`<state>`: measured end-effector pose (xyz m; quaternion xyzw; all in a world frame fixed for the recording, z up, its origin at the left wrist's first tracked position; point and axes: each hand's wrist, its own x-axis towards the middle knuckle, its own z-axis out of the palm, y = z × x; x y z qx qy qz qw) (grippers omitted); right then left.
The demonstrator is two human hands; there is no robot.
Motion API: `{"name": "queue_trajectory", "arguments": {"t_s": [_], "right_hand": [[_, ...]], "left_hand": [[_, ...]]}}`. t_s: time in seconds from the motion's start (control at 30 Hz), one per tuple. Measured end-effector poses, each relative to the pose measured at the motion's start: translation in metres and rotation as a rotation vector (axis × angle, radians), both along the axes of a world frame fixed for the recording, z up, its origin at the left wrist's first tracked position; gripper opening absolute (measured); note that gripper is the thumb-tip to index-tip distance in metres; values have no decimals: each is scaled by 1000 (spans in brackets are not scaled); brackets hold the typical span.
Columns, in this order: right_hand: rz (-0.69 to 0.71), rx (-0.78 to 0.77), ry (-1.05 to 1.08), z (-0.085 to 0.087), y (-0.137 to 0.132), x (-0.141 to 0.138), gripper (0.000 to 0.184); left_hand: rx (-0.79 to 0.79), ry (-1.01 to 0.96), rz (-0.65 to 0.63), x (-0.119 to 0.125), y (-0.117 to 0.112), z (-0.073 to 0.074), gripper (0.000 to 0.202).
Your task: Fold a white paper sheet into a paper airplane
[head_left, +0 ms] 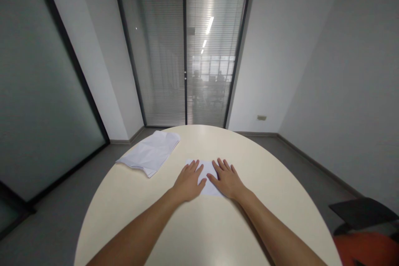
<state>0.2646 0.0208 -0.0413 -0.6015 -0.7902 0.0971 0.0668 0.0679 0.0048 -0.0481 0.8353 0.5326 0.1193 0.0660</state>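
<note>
We lay our left hand (188, 182) and right hand (227, 179) flat, fingers spread, on a white paper sheet (209, 188); it lies on the round table (193, 237), near larger creased paper (151, 153).

Dim; bright streaks (210, 25) on glass (215, 52); glare on tabletop (215, 232); edges stretched.

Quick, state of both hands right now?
Left hand: open, palm down on the flat white paper-like sheet, gripping nothing.
Right hand: open, palm down on the same sheet, gripping nothing.
</note>
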Motion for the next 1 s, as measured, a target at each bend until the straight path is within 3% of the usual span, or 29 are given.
{"name": "queue_trajectory", "arguments": {"t_s": [0.2, 0.3, 0.4, 0.47, 0.53, 1.0], "right_hand": [[-4, 5, -8, 4, -3, -2, 73], [31, 87, -6, 8, -4, -3, 64], [213, 134, 70, 11, -4, -2, 55], [355, 90, 138, 10, -4, -1, 56], [413, 40, 180, 9, -4, 0, 59], [355, 43, 162, 1, 0, 3, 62]], "left_hand": [[-8, 9, 11, -1, 1, -3, 61], [-2, 13, 17, -1, 1, -4, 61], [5, 14, 19, 0, 1, -4, 61], [12, 14, 25, 0, 1, -4, 60], [21, 16, 32, 1, 1, -4, 60], [92, -10, 90, 2, 3, -2, 55]]}}
